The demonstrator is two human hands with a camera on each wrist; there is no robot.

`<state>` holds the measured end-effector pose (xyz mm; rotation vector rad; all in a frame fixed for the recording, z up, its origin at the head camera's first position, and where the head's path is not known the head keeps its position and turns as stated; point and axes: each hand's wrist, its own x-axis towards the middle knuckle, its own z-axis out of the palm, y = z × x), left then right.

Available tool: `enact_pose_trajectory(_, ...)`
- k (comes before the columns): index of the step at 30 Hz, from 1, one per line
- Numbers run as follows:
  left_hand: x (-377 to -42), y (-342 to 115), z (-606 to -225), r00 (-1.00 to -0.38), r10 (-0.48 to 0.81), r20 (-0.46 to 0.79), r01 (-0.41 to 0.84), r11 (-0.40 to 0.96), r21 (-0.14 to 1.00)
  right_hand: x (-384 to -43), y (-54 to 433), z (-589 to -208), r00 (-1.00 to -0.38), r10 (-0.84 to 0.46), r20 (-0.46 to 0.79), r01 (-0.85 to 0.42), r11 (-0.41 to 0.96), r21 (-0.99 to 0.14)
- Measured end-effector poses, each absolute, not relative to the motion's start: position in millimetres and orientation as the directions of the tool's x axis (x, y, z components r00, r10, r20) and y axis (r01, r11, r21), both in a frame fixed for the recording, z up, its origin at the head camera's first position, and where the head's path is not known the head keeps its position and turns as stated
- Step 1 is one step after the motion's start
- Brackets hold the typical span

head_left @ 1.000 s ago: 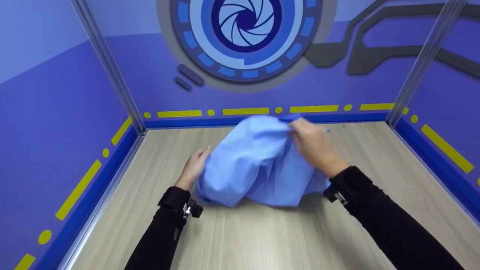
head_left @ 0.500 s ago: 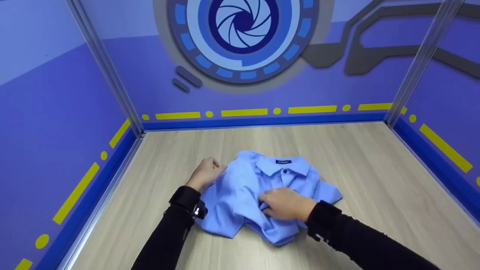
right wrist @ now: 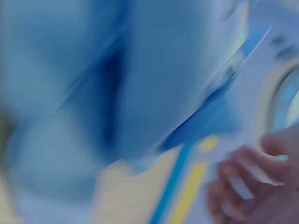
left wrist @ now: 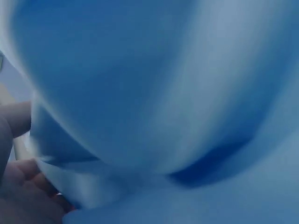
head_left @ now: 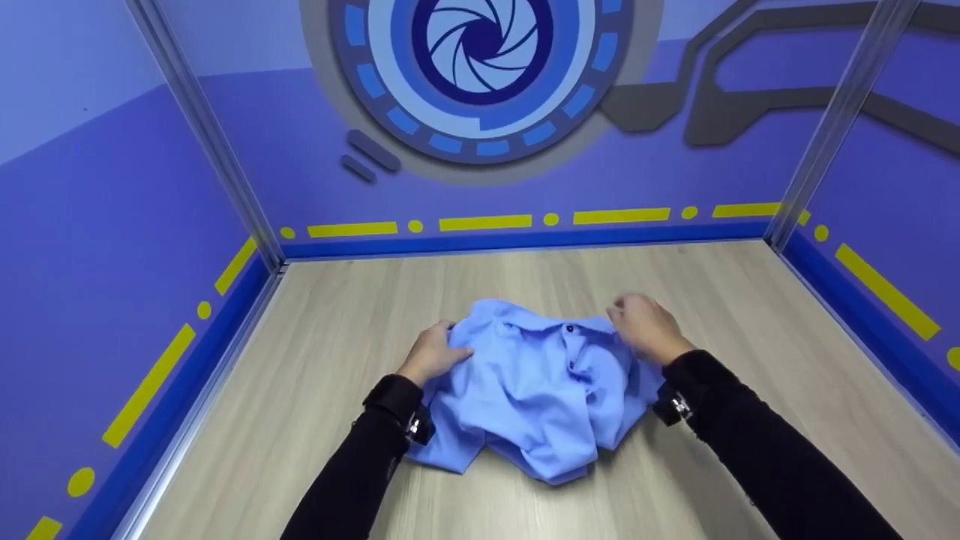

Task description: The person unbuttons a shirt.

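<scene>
The shirt (head_left: 517,397) is lying crumpled on the table (head_left: 727,300), between the two hands and spreading nearer the body than either. The left hand (head_left: 435,351) is gripping its left edge, the thumb resting over the cloth and the fingers curling behind. The right hand (head_left: 646,326) is hovering just beside its far right corner, its blurred fingers loosely bending and staying apart from the cloth in the right wrist view. A dark button (head_left: 570,328) is showing between the hands, nearer the right one. Beyond both hands a patterned wall (head_left: 262,150) is standing.
</scene>
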<state>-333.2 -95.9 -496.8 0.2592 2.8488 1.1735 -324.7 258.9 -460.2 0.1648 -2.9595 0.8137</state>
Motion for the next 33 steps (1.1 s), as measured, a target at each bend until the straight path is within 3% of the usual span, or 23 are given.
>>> enact_pose_trajectory(4, -330, -96, -501, -0.969, 0.247, 0.016, 0.192, 0.708, 0.679, -325, 283, -485, -0.972, -0.165, -0.167, -0.057, 0.856, -0.515)
enact_pose_trajectory(10, -322, -100, -500, -0.919, 0.391, -0.051, 0.243, 0.664, 0.707, -318, 288, -494, -0.934, -0.254, -0.252, -0.069, 0.82, -0.568)
enact_pose_trajectory(15, -314, -110, -481, -0.831, 0.517, -0.205, 0.218, 0.641, 0.736, -312, 297, -477, -0.82, -0.349, -0.455, -0.029, 0.817, -0.575)
enact_pose_trajectory(18, -311, -115, -465, -0.793, 0.559, -0.242, 0.219, 0.632, 0.743, -313, 305, -465, -0.777, -0.387, -0.497, -0.027, 0.809, -0.587)
enact_pose_trajectory(22, -312, -123, -446, -0.851, 0.505, -0.143, 0.249, 0.629, 0.736, -320, 316, -447, -0.796, -0.452, -0.402, -0.049, 0.711, -0.701)
enact_pose_trajectory(27, -321, -132, -430, -0.916, 0.376, 0.139, 0.334, 0.525, 0.783, -328, 323, -427, -0.813, -0.524, -0.253, -0.018, 0.456, -0.89)
enact_pose_trajectory(30, -328, -137, -425, -0.924, 0.265, 0.276, 0.371, 0.443, 0.816, -334, 319, -419, -0.885, -0.458, -0.088, -0.066, 0.31, -0.949)
enact_pose_trajectory(33, -334, -142, -423, -0.934, 0.137, 0.331, 0.358, 0.376, 0.855, -339, 310, -413, -0.955, -0.283, 0.087, -0.149, 0.203, -0.968)
